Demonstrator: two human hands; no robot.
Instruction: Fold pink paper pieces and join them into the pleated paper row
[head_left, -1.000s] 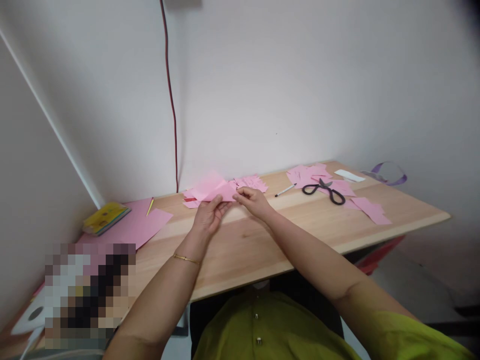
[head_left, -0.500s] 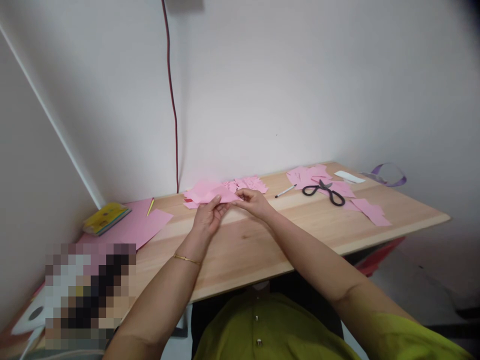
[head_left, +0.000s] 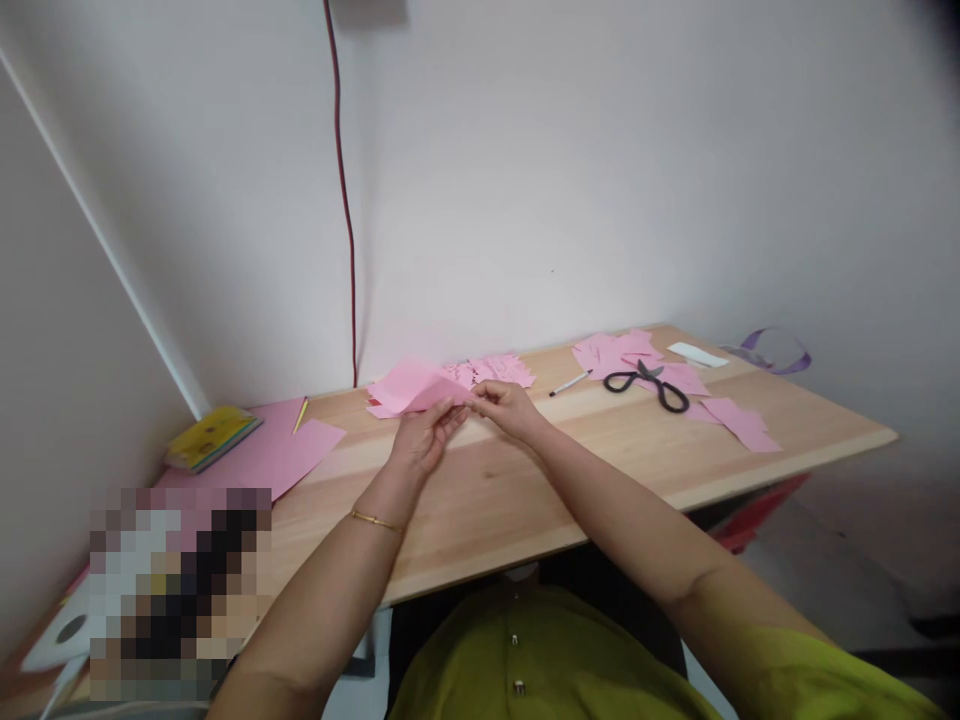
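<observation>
Between both hands is a sheet of pink paper (head_left: 417, 384), held just above the far side of the wooden table. My left hand (head_left: 426, 438) pinches its lower edge, thumb on top and fingers beneath. At the sheet's right corner, my right hand (head_left: 504, 405) grips the paper between thumb and fingertips. The paper bends upward on the left and narrows toward the right hand. Behind it lie cut pink paper pieces (head_left: 504, 370), partly covered by the sheet and the right hand.
Black-handled scissors (head_left: 648, 385) rest on pink scraps (head_left: 619, 352) to the right, near a pen (head_left: 571, 383) and a white strip (head_left: 697, 354). At left, a yellow booklet (head_left: 214, 437) and a yellow pencil (head_left: 301, 413) lie on larger pink sheets (head_left: 315, 450). A wall backs the table (head_left: 495, 500).
My left thumb has slid right along the paper's lower edge, closer to my right hand. The sheet's left part now bows up more openly. The things on the table stay put.
</observation>
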